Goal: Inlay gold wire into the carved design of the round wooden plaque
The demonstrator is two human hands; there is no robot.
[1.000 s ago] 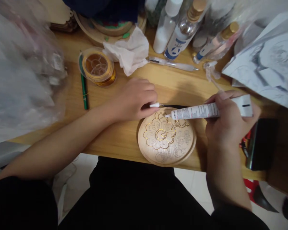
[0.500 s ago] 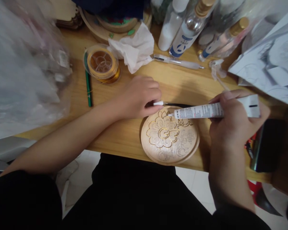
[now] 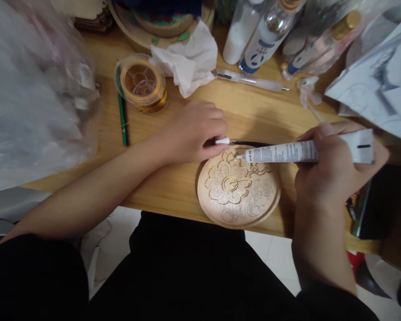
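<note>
A round wooden disc (image 3: pixel 220 211) lies at the table's front edge, with a pencilled flower design partly outlined in gold wire. My right hand (image 3: pixel 334 158) is wrapped round a white glue-like tube (image 3: pixel 284 153). Its narrow nozzle points left, at the petals near the top of the disc; whether it touches cannot be made out. My left hand (image 3: pixel 198 131) rests by the disc's upper left rim, thumb and fingers pinched on a small white cap (image 3: pixel 222 141). Behind the tube lies a thin dark tool (image 3: pixel 249 143), partly hidden.
A spool of gold wire (image 3: pixel 142 84) and a green pencil (image 3: pixel 122 116) lie to the left. Farther back are a crumpled tissue (image 3: pixel 190 58), a pen (image 3: pixel 254 81) and bottles (image 3: pixel 262 49). Plastic bags (image 3: pixel 36 102) fill the left; printed sheets (image 3: pixel 381 84) lie right.
The whole view has shifted slightly. My right hand and the tube sit a touch farther right in view, the nozzle still over the upper petals. Both holds are the same.
</note>
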